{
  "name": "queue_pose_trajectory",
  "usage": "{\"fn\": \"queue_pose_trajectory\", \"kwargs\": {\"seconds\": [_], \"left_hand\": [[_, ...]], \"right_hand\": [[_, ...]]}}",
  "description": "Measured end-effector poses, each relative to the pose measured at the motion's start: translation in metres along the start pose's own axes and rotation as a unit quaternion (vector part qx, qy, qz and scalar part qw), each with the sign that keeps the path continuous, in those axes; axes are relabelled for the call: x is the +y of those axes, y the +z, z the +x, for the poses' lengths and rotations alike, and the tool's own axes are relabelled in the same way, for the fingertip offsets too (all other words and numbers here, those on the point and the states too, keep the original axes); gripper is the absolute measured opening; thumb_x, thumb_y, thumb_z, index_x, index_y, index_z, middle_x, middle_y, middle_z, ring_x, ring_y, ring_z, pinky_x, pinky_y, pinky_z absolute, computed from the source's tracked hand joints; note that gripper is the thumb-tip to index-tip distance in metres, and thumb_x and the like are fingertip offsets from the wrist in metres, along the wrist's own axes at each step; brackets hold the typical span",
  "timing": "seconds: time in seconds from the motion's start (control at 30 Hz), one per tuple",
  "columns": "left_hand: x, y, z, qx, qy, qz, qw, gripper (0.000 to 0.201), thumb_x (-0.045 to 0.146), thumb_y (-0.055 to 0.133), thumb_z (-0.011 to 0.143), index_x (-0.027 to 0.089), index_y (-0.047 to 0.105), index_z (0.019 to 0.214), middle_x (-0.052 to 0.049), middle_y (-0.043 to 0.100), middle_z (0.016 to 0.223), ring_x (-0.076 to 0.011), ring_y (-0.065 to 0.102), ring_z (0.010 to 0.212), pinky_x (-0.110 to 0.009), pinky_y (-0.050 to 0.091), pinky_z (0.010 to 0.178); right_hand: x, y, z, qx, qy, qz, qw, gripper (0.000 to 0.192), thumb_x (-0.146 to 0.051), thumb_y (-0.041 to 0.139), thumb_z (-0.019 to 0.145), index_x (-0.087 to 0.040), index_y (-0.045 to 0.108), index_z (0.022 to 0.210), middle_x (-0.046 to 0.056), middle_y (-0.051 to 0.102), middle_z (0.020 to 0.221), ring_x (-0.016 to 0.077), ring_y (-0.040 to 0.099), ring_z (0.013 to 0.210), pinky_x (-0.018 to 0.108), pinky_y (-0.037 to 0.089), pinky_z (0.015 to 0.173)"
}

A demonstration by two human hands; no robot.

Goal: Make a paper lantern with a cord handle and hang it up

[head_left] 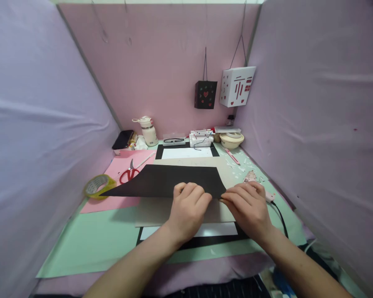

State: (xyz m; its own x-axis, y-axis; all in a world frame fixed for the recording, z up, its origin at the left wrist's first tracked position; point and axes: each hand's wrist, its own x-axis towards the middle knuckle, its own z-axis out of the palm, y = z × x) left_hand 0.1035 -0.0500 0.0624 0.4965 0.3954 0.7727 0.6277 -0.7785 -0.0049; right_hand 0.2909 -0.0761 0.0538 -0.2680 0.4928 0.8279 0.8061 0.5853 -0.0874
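Observation:
A sheet of black paper [174, 180] is held up off the table, its near edge raised and its left corner reaching over the tape roll. My left hand [189, 209] grips the near edge right of the middle, fingers curled over it. Close beside it, my right hand [250, 207] pinches the same edge at the right corner. Beneath the black paper lies a greyish-beige board [155, 213], resting on a white sheet with a black border [219, 229]. The fingertips under the paper are hidden.
Left stand a yellow tape roll [99, 186], red-handled scissors [129, 174] and pink paper [112, 205]. At right lie a pink cutter [232, 156] and a corded pink tool [269, 196]. A bottle [149, 133] and a bowl [231, 140] stand behind. Black [205, 95] and white boxes [238, 87] hang above.

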Motion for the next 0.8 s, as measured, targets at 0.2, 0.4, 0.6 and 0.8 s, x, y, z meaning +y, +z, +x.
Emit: {"fn": "queue_pose_trajectory", "kwargs": {"seconds": [0.2,0.4,0.6,0.8], "left_hand": [[0.004,0.0,0.003,-0.012,0.009,-0.002,1.0,0.015,0.014,0.052,0.096,0.018,0.063,0.087,0.0,0.065,0.078,-0.0161,0.055,0.084,-0.036,0.031,0.083],[0.004,0.003,0.003,0.004,0.007,-0.004,1.0,0.02,0.012,0.051,0.095,0.018,0.062,0.081,0.001,0.058,0.068,-0.0151,0.05,0.073,-0.035,0.031,0.077],[0.007,0.002,0.004,-0.007,0.005,-0.003,1.0,0.016,0.014,0.052,0.096,0.018,0.063,0.085,0.0,0.061,0.072,-0.016,0.053,0.077,-0.035,0.033,0.079],[-0.013,-0.015,-0.007,-0.017,0.004,0.041,0.999,0.011,0.011,0.056,0.093,0.017,0.063,0.099,-0.002,0.071,0.094,-0.0177,0.059,0.093,-0.036,0.036,0.085]], "right_hand": [[0.004,-0.002,-0.004,0.016,-0.013,0.006,1.0,0.018,-0.007,0.066,0.086,-0.019,0.055,0.078,0.0,0.065,0.071,0.0146,0.054,0.07,0.034,0.036,0.074],[0.008,-0.006,-0.007,0.017,-0.019,0.02,0.999,0.016,-0.01,0.07,0.084,-0.019,0.057,0.08,0.001,0.066,0.074,0.0163,0.055,0.074,0.035,0.04,0.076],[0.01,-0.005,-0.008,0.022,-0.027,0.02,0.999,0.018,-0.008,0.069,0.084,-0.018,0.055,0.079,0.002,0.064,0.071,0.0158,0.053,0.071,0.034,0.041,0.072],[0.035,-0.017,-0.016,0.038,-0.009,-0.009,0.999,0.013,-0.013,0.072,0.084,-0.02,0.06,0.084,0.002,0.069,0.076,0.0182,0.06,0.076,0.035,0.042,0.076]]}}
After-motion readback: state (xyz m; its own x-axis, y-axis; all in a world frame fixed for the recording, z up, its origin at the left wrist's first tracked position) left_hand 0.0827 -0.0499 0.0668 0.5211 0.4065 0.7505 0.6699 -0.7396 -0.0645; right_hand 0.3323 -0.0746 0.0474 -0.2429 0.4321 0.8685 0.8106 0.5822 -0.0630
